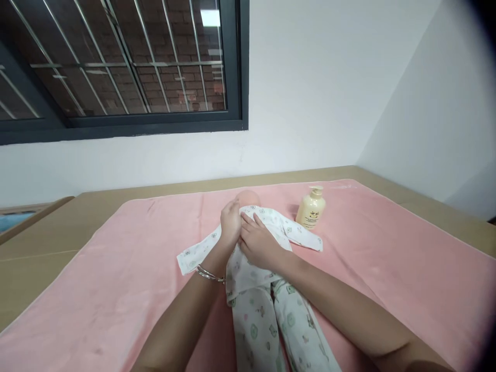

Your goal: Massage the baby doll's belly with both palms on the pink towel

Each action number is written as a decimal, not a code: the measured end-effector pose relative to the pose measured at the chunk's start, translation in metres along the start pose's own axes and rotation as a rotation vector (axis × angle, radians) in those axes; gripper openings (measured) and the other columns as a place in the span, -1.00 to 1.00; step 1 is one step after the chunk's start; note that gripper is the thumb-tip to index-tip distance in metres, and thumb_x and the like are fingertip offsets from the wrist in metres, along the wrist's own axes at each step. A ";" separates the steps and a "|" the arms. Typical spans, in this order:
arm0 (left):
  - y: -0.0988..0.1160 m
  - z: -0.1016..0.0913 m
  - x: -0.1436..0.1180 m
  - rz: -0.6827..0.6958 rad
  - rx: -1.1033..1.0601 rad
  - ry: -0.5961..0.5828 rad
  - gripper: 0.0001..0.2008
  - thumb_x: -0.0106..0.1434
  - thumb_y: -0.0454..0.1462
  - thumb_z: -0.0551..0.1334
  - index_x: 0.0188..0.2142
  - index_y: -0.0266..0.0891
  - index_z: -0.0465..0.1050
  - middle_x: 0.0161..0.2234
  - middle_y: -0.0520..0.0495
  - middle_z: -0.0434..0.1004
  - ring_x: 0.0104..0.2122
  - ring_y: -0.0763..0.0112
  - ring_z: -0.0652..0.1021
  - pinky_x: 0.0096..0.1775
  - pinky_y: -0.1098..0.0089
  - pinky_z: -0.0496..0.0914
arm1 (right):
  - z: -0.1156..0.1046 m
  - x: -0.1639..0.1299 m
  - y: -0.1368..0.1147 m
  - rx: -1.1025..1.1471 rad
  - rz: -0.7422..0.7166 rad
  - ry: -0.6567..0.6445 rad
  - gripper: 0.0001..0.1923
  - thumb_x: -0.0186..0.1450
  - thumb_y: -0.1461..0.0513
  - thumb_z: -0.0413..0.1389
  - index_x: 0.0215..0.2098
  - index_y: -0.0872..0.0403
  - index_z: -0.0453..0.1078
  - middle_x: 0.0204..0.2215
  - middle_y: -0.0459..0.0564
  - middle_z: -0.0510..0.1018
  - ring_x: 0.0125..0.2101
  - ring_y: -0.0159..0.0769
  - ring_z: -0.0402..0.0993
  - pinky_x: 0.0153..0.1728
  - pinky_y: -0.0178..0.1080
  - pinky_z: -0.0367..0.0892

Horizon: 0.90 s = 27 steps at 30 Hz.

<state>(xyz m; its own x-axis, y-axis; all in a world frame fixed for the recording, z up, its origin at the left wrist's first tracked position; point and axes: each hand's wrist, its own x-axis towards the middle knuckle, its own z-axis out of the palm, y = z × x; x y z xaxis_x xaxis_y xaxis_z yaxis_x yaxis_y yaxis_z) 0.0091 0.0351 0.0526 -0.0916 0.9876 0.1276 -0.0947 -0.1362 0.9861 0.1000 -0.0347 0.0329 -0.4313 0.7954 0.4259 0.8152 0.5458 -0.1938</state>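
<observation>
A baby doll (248,198) lies on its back on a pink towel (116,289), dressed in a white printed romper (267,315). Its head points away from me and its legs come toward me. My left hand (231,223), with a bracelet on the wrist, pinches the romper's front near the doll's neck. My right hand (257,241) rests on the doll's chest, fingers gripping the same front edge of the cloth. Both empty sleeves spread out to the sides.
A cream pump bottle (311,207) stands on the towel just right of the doll. The towel covers a tan table (42,232) set against a white wall under a barred window (116,62). Another wall closes the right side.
</observation>
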 end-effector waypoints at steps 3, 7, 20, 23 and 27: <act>-0.026 0.000 0.004 0.104 0.124 0.001 -0.82 0.21 -0.32 0.12 -0.32 -0.22 0.51 -0.19 -0.10 0.60 -0.08 0.27 0.53 0.05 0.33 0.32 | 0.002 0.006 0.022 0.043 0.051 -0.023 -0.49 0.34 0.23 -0.05 0.25 0.13 0.16 0.26 0.17 0.20 0.30 -0.08 -0.04 0.26 0.17 -0.18; -0.042 -0.001 0.000 0.229 0.282 0.013 -0.78 0.22 -0.30 0.08 -0.29 -0.19 0.52 -0.24 -0.06 0.61 -0.17 0.29 0.55 -0.04 0.31 0.36 | 0.003 0.009 0.061 0.194 0.016 0.000 -0.45 0.32 0.15 0.03 0.27 0.00 0.15 0.25 0.06 0.22 0.28 -0.11 0.05 0.24 0.11 -0.04; -0.057 -0.012 -0.006 0.319 0.296 0.022 -0.70 0.30 -0.25 0.06 -0.08 -0.24 0.48 -0.02 -0.17 0.52 0.02 0.21 0.48 0.11 0.16 0.30 | 0.011 -0.007 0.046 -0.052 0.362 0.112 -0.41 0.38 0.10 -0.12 0.23 0.36 0.17 0.19 0.35 0.27 0.22 0.01 0.15 0.22 0.04 0.06; -0.056 -0.013 -0.007 0.299 0.156 0.017 -0.66 0.35 -0.18 0.01 -0.06 -0.25 0.48 0.00 -0.18 0.52 0.04 0.23 0.46 0.14 0.17 0.28 | 0.009 -0.021 0.016 -0.174 0.330 0.037 -0.41 0.40 0.13 -0.16 0.23 0.43 0.14 0.22 0.40 0.20 0.26 0.08 0.06 0.24 0.06 0.02; -0.059 -0.017 -0.006 0.269 -0.054 0.001 -0.58 0.38 -0.10 -0.03 0.05 -0.28 0.39 0.05 -0.21 0.48 0.08 0.26 0.45 0.17 0.17 0.25 | 0.004 -0.025 0.000 -0.093 -0.024 -0.040 -0.47 0.39 0.18 -0.14 0.27 0.25 0.13 0.29 0.18 0.13 0.32 -0.03 -0.13 0.30 0.05 -0.18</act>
<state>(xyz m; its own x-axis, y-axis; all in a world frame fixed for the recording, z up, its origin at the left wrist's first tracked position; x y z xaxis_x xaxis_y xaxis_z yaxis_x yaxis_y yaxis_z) -0.0016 0.0360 -0.0083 -0.1212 0.9153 0.3842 -0.1196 -0.3977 0.9097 0.1094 -0.0540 0.0184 -0.4649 0.7931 0.3935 0.8359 0.5397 -0.1001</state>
